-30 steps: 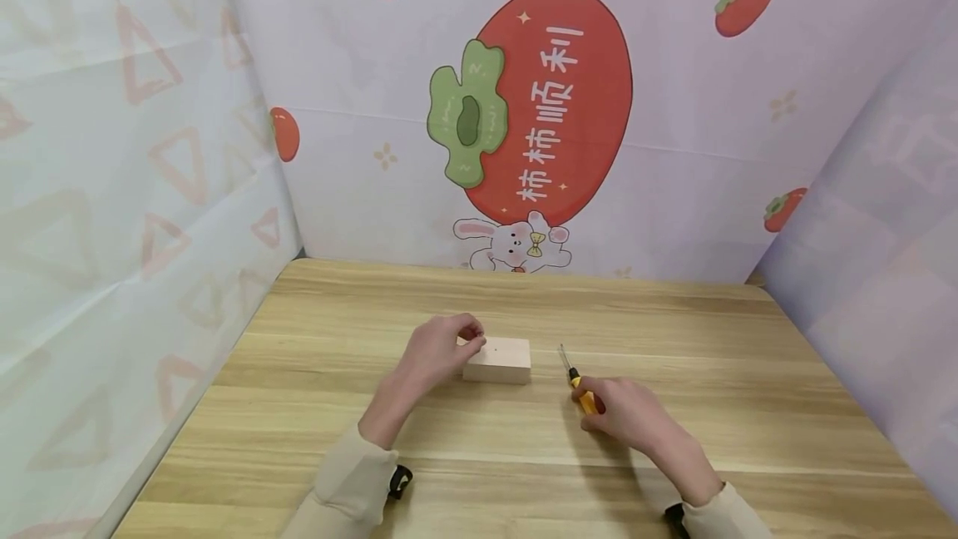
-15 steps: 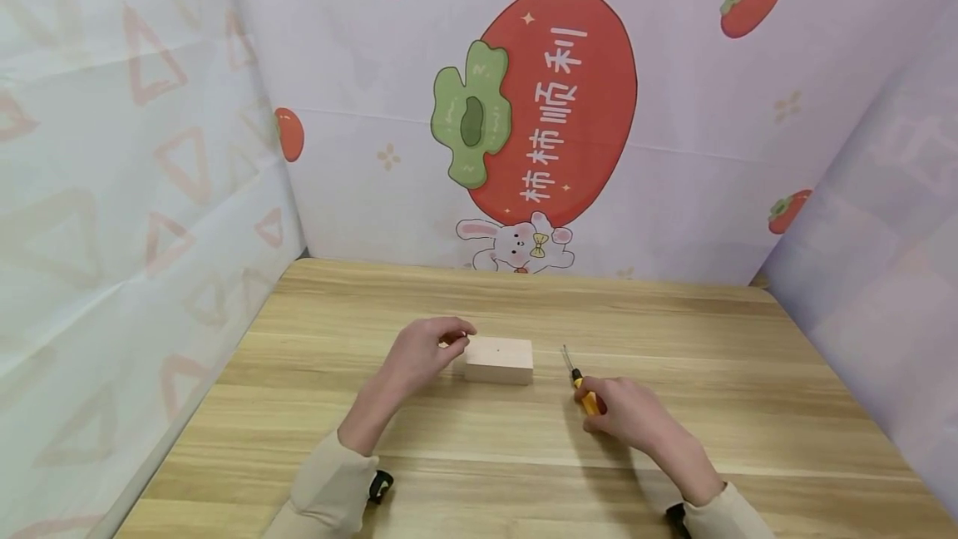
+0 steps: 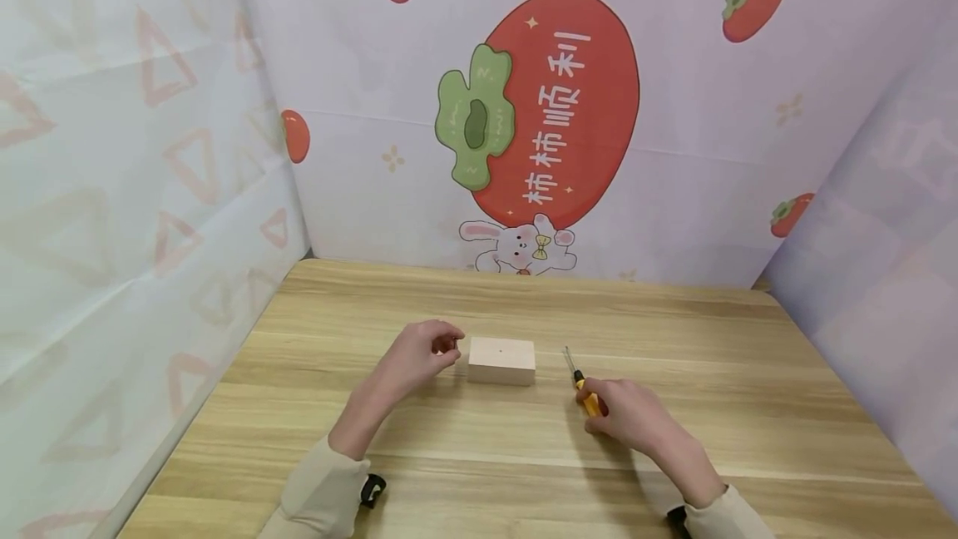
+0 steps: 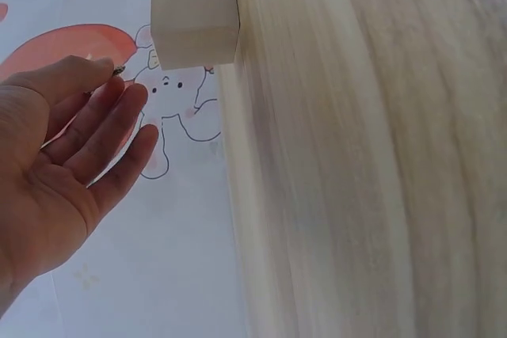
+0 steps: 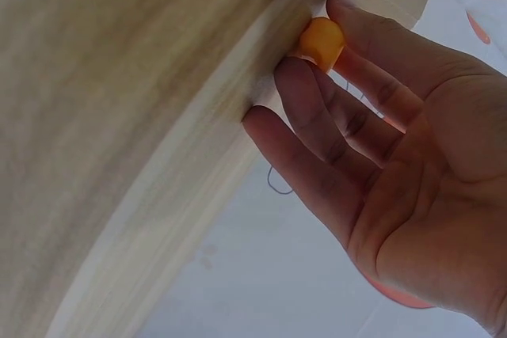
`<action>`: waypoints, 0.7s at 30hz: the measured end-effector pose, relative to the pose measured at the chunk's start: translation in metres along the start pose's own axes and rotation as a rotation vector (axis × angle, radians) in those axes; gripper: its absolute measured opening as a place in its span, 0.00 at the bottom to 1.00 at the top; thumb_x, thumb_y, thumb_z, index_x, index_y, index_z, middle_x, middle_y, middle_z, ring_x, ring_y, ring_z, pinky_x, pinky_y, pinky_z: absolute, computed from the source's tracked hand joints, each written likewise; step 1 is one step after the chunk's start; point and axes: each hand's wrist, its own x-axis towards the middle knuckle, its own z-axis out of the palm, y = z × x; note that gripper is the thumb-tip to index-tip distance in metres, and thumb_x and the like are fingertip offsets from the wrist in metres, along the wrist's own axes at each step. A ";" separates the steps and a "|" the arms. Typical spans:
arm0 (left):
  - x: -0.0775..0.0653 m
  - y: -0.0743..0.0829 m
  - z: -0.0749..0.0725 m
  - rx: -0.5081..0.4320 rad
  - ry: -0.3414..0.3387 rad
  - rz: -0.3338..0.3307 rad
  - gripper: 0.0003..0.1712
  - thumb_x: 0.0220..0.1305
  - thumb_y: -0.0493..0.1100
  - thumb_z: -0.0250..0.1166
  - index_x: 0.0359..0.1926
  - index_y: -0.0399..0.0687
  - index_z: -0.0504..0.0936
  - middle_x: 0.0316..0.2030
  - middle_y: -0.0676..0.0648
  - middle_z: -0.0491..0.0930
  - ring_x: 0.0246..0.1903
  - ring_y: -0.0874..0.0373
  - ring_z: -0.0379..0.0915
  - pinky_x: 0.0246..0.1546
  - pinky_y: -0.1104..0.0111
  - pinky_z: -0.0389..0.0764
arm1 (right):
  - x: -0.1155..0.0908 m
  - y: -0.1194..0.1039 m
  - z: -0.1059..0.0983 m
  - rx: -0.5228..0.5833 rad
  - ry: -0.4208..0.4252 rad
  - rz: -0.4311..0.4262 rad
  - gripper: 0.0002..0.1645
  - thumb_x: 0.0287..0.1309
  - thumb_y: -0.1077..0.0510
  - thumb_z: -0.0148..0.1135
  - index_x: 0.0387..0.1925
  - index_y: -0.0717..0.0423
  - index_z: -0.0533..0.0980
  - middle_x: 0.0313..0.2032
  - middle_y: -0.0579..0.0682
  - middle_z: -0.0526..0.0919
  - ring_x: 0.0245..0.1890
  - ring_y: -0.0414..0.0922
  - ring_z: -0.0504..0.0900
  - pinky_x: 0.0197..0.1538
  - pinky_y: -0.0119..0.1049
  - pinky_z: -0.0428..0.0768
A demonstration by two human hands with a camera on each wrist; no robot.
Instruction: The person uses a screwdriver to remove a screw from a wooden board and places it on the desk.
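A pale wooden block (image 3: 501, 361) lies on the table with a small dark dot on its top face. Just left of it, my left hand (image 3: 416, 356) pinches a tiny screw (image 4: 119, 70) between thumb and forefinger; most of the screw is hidden by the fingertips. To the right of the block, my right hand (image 3: 629, 412) holds a screwdriver (image 3: 590, 399) by its yellow and black handle. The thin metal shaft points away from me, towards the back of the table. From the right wrist, only the handle's rounded orange end shows between thumb and fingers.
The wood-grain table (image 3: 479, 472) reaches back to a cloth backdrop (image 3: 359, 206) printed with persimmons and a rabbit. Cloth walls (image 3: 135, 190) stand along the left and right sides.
My left hand has drawn back leftward from the block's top, with the screw in its fingertips. The right hand and screwdriver keep their place, and the view has shifted slightly.
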 end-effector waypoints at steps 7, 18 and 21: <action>-0.003 -0.006 -0.004 -0.145 -0.048 -0.076 0.12 0.61 0.36 0.69 0.47 0.44 0.87 0.34 0.51 0.85 0.31 0.57 0.82 0.31 0.71 0.81 | -0.001 -0.001 -0.002 0.007 -0.003 0.004 0.17 0.46 0.58 0.76 0.40 0.47 0.82 0.21 0.40 0.70 0.21 0.37 0.65 0.26 0.30 0.62; -0.005 -0.015 -0.011 -0.289 -0.072 -0.147 0.19 0.60 0.34 0.69 0.54 0.42 0.84 0.43 0.41 0.84 0.36 0.60 0.83 0.38 0.68 0.84 | -0.003 -0.001 0.000 0.007 0.000 0.009 0.17 0.46 0.58 0.76 0.40 0.46 0.82 0.21 0.41 0.70 0.21 0.38 0.66 0.26 0.31 0.62; -0.005 -0.018 -0.010 -0.308 -0.091 -0.152 0.22 0.58 0.30 0.69 0.55 0.37 0.82 0.43 0.39 0.82 0.37 0.59 0.83 0.37 0.70 0.84 | -0.002 -0.001 0.000 0.005 0.004 0.006 0.17 0.46 0.58 0.76 0.40 0.47 0.82 0.21 0.41 0.70 0.21 0.38 0.65 0.25 0.31 0.61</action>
